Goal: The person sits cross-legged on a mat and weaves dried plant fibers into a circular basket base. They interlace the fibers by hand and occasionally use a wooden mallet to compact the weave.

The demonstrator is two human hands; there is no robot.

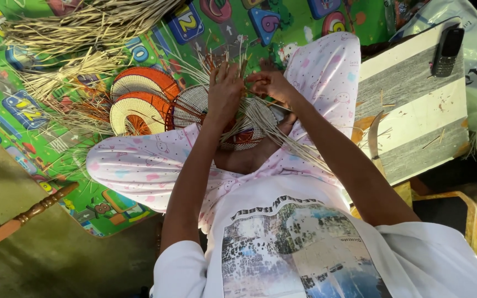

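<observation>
Both hands — left hand (224,91), right hand (271,83) — fingers closed on straw strands (260,118) of a half-woven basket (194,105).

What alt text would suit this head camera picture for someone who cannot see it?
Seen from above, a seated person's left hand and right hand weave pale straw strands into a round woven piece on their lap. Finished woven fans lie on a colourful mat; a phone rests on a bench.

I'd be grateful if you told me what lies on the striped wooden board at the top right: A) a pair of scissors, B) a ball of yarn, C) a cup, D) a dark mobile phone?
D: a dark mobile phone lies flat on the striped wooden board, near its far end.
</observation>
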